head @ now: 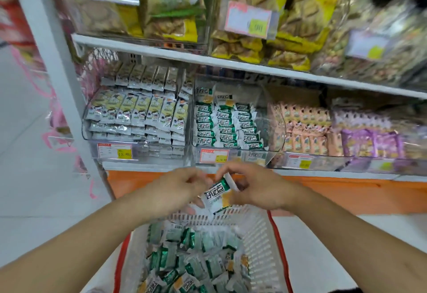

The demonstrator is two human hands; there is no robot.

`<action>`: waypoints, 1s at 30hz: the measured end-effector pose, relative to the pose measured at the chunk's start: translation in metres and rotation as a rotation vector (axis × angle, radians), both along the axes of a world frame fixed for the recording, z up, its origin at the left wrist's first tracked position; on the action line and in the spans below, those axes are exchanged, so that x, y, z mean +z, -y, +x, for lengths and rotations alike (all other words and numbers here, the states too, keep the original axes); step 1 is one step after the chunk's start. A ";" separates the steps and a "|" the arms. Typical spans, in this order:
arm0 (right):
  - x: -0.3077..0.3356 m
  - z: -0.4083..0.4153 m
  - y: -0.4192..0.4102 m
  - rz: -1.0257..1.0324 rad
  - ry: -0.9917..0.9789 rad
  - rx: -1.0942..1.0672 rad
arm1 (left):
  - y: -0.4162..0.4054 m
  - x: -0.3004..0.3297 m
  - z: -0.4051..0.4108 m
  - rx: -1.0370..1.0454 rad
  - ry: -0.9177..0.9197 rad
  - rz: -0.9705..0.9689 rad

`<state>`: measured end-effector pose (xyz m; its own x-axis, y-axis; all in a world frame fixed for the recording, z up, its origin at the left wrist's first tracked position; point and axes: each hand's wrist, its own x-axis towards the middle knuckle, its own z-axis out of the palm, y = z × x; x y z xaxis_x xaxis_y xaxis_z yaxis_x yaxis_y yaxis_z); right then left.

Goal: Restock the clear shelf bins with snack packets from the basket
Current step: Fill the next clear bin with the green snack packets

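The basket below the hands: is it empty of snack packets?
No, the basket holds a heap of green-and-white snack packets under both hands.

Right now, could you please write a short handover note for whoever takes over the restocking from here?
Left hand and right hand both grip green-and-white snack packets above the basket.
Basket still holds many of the same packets.
The matching clear bin, second from left on the lower shelf, is partly stacked, with room on its right side.
Left to do: place the held packets there, then keep emptying the basket.
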<state>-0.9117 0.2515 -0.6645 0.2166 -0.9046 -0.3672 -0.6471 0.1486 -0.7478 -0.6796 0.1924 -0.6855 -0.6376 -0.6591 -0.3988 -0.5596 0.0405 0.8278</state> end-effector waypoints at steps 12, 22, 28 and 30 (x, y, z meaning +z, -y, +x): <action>0.031 -0.101 0.055 -0.429 -0.433 -0.387 | 0.097 0.064 -0.131 0.140 0.053 -0.713; -0.013 -0.130 0.066 -0.418 -0.515 -0.344 | 0.229 0.013 -0.245 0.176 0.185 -0.876; -0.020 -0.134 0.067 -0.466 -0.480 -0.337 | 0.248 0.000 -0.265 0.182 0.191 -1.089; -0.020 -0.134 0.067 -0.455 -0.470 -0.342 | 0.250 -0.003 -0.266 0.196 0.152 -1.096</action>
